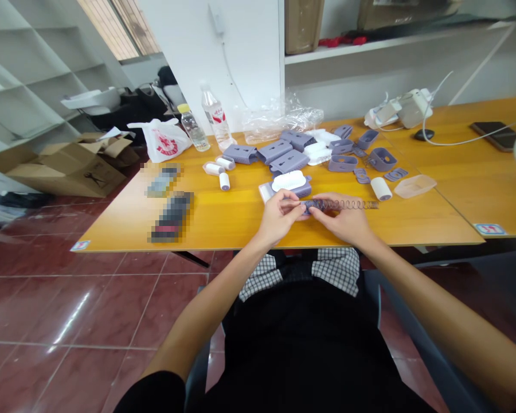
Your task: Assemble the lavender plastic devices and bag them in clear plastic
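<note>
Just above the table's front edge, my left hand (280, 217) and my right hand (347, 222) meet with fingertips closed on a small purple plastic part (308, 206). A long thin coil spring (356, 205) runs from that part through my right hand's fingers and sticks out to the right. My fingers cover much of the part, so how the spring joins it is hidden. Right behind my left hand lies a white-bristled brush head (289, 180) on a purple housing (304, 188).
Several purple housings (288, 162), white brush heads (318, 154), purple rings (382, 159) and a white roller (380, 189) lie beyond my hands. Bottles (217, 117) and a plastic bag (165, 140) stand at the back left. A phone (499, 135) and white cables lie right.
</note>
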{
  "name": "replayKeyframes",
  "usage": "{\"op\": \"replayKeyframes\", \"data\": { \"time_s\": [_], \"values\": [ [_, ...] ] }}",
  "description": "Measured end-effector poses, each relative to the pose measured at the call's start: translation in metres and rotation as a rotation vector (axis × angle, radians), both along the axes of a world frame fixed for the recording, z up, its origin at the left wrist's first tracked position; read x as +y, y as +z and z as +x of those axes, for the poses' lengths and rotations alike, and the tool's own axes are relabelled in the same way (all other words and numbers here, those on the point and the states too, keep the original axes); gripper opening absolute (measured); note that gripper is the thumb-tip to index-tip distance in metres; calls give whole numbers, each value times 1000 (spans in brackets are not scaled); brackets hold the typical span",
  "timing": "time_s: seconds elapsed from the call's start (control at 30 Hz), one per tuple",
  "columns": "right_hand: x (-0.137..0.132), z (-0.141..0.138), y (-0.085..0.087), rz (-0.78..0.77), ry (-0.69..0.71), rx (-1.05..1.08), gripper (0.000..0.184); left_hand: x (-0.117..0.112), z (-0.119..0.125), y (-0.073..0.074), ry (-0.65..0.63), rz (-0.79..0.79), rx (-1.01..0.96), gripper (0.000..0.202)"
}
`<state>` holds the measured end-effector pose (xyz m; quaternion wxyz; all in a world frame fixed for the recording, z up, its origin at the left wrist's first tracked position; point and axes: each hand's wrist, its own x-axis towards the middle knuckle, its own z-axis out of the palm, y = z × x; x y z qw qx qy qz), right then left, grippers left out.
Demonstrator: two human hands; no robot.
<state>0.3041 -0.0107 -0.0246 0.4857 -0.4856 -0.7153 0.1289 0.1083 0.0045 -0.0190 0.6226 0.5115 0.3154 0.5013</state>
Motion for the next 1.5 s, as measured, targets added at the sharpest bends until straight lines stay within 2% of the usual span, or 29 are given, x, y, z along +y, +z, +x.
{"op": "replayKeyframes", "data": {
  "time_s": [0.33,0.53,0.73,0.83,0.93,1.07,1.23,1.37,1.5],
  "values": [
    [-2,1,0,-6,-16,37,24,2,1,0,50,-80,19,33],
    [-2,0,-1,-7,-97,-18,19,2,0,-2,54,-66,44,36],
    [-5,2,4,27,155,64,20,4,0,-5,61,-65,59,33],
    [-2,3,0,90,92,92,17,5,0,-5,103,-75,65,31],
    [4,4,-9,132,-6,33,17,4,1,-5,122,-59,75,31],
    [8,6,-18,150,-15,-25,15,3,1,-5,105,-5,94,31],
    [9,8,-20,150,-50,-43,15,2,1,-7,93,36,112,31],
    [11,9,-21,160,-36,-56,16,2,1,-8,81,54,121,30],
    [10,10,-19,177,61,-49,19,2,1,-7,85,46,106,29]
  ]
}}
